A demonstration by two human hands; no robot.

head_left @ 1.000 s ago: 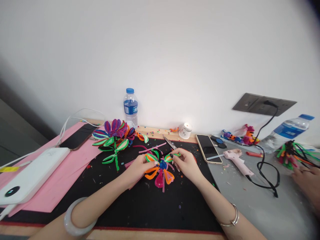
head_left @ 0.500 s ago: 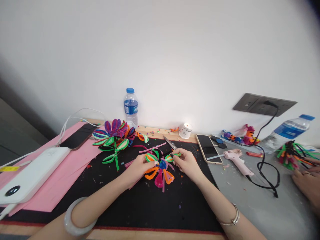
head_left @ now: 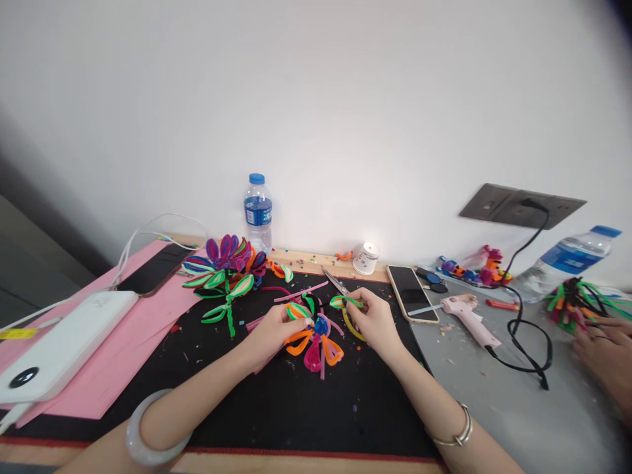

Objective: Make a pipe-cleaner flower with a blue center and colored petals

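Note:
A pipe-cleaner flower point(head_left: 316, 343) with a blue centre and orange, pink and green petals is held over the black mat point(head_left: 296, 411). My left hand point(head_left: 272, 332) pinches it by a green-and-orange petal on its left side. In my right hand point(head_left: 371, 320), a separate green-and-orange pipe-cleaner petal point(head_left: 338, 302) is pinched between thumb and fingers, just right of the flower and apart from its centre. A yellow curved strip point(head_left: 353, 327) shows beneath that hand. Scissors point(head_left: 336, 282) lie behind the flower, and loose pink pipe cleaners point(head_left: 302, 291) are beside them.
Finished pipe-cleaner flowers point(head_left: 226, 263) lie at left near a water bottle point(head_left: 258, 214). A white power bank point(head_left: 69, 345) rests on pink paper point(head_left: 148, 316). On the right are a phone point(head_left: 413, 294), a corded glue gun point(head_left: 471, 320) and another person's hand point(head_left: 605, 349).
My right hand has shifted slightly right and drawn the petal away from the flower, uncovering the yellow strip. My left hand stays put. The other person's hand has moved slightly.

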